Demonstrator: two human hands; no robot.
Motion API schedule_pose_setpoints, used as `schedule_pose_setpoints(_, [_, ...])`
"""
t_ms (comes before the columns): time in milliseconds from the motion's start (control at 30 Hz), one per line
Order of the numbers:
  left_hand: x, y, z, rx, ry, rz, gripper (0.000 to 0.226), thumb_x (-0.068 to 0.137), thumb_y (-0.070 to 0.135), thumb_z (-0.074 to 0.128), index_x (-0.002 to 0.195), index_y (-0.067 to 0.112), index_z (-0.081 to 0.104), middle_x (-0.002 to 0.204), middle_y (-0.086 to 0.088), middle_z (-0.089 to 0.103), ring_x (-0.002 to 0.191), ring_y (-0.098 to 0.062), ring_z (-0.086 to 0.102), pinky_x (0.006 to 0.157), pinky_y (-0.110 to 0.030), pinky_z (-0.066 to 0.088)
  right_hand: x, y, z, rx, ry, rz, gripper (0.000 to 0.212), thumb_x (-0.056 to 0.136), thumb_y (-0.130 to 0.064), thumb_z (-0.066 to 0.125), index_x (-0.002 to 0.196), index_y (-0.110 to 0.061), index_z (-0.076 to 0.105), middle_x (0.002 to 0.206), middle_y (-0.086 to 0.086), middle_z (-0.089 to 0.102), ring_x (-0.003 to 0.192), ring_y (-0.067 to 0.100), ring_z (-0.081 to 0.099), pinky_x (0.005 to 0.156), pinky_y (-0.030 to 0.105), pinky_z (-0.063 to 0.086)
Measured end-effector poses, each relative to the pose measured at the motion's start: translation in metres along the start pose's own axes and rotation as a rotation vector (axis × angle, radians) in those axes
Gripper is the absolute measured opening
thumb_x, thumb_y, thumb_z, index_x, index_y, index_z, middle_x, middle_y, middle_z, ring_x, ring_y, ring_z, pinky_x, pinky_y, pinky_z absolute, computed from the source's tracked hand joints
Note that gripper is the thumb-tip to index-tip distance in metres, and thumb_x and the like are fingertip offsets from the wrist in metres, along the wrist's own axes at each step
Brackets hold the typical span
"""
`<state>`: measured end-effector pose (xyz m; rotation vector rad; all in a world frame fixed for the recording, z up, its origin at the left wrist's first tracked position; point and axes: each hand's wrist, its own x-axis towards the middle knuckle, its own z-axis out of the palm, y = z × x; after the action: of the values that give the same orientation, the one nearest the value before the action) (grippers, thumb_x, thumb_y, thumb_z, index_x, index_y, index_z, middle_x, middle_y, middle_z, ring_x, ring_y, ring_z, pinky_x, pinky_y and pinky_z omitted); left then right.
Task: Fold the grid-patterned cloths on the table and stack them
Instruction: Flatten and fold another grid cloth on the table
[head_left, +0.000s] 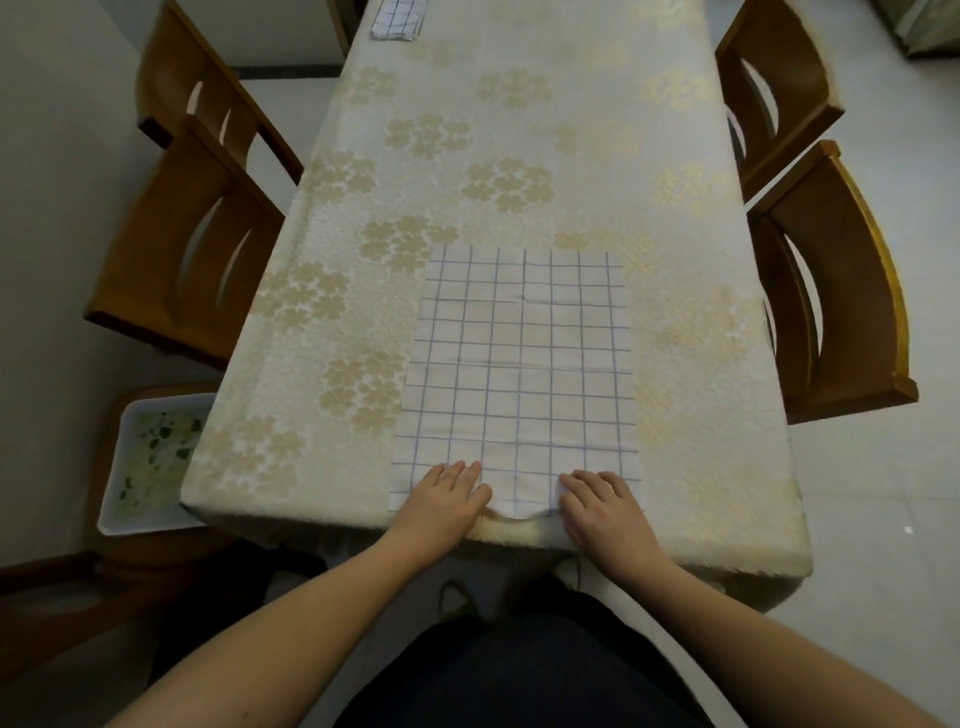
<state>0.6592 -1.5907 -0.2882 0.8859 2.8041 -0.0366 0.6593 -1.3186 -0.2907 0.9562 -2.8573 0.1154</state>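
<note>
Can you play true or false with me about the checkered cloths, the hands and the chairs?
1. Both hands rest on the near edge of the spread cloth. True: left hand, right hand.
2. The spread cloth is already folded small. False: it lies open and flat.
3. A folded cloth sits at the table's far end. True.
4. The tablecloth is plain red. False: it is cream with a gold flower pattern.
5. Wooden chairs stand on both sides. True.

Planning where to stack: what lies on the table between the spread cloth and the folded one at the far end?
Nothing: in the head view only bare flowered tablecloth lies between the spread cloth and the folded cloth.
</note>
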Motion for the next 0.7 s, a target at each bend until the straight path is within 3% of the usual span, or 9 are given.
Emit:
schedule_pose_setpoints(67, [0.005, -0.002, -0.010, 0.020, 0.016, 0.001, 0.053, 0.056, 0.016, 0.084, 0.099, 0.012, 0.053, 0.108, -0.014, 0.069, 0.092, -0.030, 0.068, 0.082, -0.043, 0.056, 0.004, -0.003, -0.006, 0.000, 0.029, 0.053, 0.017, 0.080, -0.018, 0.067, 0.096, -0.011, 0.069, 0.110, 0.009, 0.070, 0.104, 0.027, 0.064, 0.090, 0.042, 0.047])
schedule_pose_setpoints(133, [0.014, -0.005, -0.018, 0.002, 0.080, -0.006, 0.041, 0.054, 0.014, 0.082, 0.088, 0.014, 0.059, 0.086, -0.006, 0.067, 0.074, -0.024, 0.063, 0.071, -0.036, 0.054, 0.011, -0.009, -0.015, 0.024, 0.018, 0.169, 0.025, 0.086, -0.032, 0.057, 0.100, -0.015, 0.068, 0.110, 0.004, 0.069, 0.104, 0.024, 0.064, 0.093, 0.041, 0.043])
schedule_pose_setpoints(267, [0.022, -0.010, -0.045, -0.067, 0.200, -0.073, 0.020, 0.074, 0.018, 0.075, 0.086, 0.018, 0.059, 0.075, 0.000, 0.063, 0.067, -0.022, 0.059, 0.065, -0.035, 0.049, 0.020, -0.017, -0.032, 0.049, -0.088, 0.320, 0.054, 0.074, -0.056, 0.073, 0.114, -0.021, 0.065, 0.109, -0.004, 0.069, 0.102, 0.020, 0.065, 0.094, 0.044, 0.046])
schedule_pose_setpoints(333, [0.023, -0.016, -0.056, -0.060, 0.256, -0.053, 0.014, 0.080, 0.020, 0.071, 0.086, 0.018, 0.059, 0.073, 0.000, 0.062, 0.064, -0.022, 0.057, 0.063, -0.035, 0.048, 0.023, -0.016, -0.039, 0.043, -0.082, 0.355, 0.047, 0.073, -0.050, 0.077, 0.110, -0.023, 0.066, 0.104, -0.004, 0.070, 0.098, 0.020, 0.065, 0.095, 0.042, 0.042])
schedule_pose_setpoints(467, [0.027, -0.034, -0.081, -0.067, 0.348, 0.001, 0.011, 0.082, 0.022, 0.070, 0.082, 0.017, 0.060, 0.066, 0.001, 0.061, 0.057, -0.021, 0.057, 0.062, -0.033, 0.047, 0.032, -0.009, -0.050, 0.003, 0.114, 0.415, 0.005, 0.081, -0.022, 0.070, 0.085, -0.022, 0.068, 0.086, -0.002, 0.067, 0.083, 0.026, 0.063, 0.087, 0.036, 0.032])
schedule_pose_setpoints(600, [0.030, -0.065, -0.102, -0.077, 0.343, -0.027, 0.025, 0.065, 0.004, 0.074, 0.082, 0.017, 0.061, 0.062, 0.003, 0.059, 0.053, -0.022, 0.055, 0.060, -0.032, 0.047, 0.048, -0.001, -0.067, -0.027, 0.182, 0.456, 0.007, 0.082, -0.017, 0.069, 0.088, -0.021, 0.070, 0.087, -0.002, 0.067, 0.082, 0.026, 0.061, 0.083, 0.036, 0.031])
schedule_pose_setpoints(700, [0.037, -0.087, -0.122, -0.138, 0.372, -0.147, 0.016, 0.074, 0.006, 0.073, 0.078, 0.017, 0.063, 0.060, 0.001, 0.061, 0.053, -0.026, 0.058, 0.060, -0.033, 0.044, 0.065, 0.005, -0.077, -0.041, 0.175, 0.476, 0.029, 0.072, -0.004, 0.080, 0.095, -0.019, 0.072, 0.091, 0.000, 0.068, 0.085, 0.027, 0.060, 0.084, 0.036, 0.032])
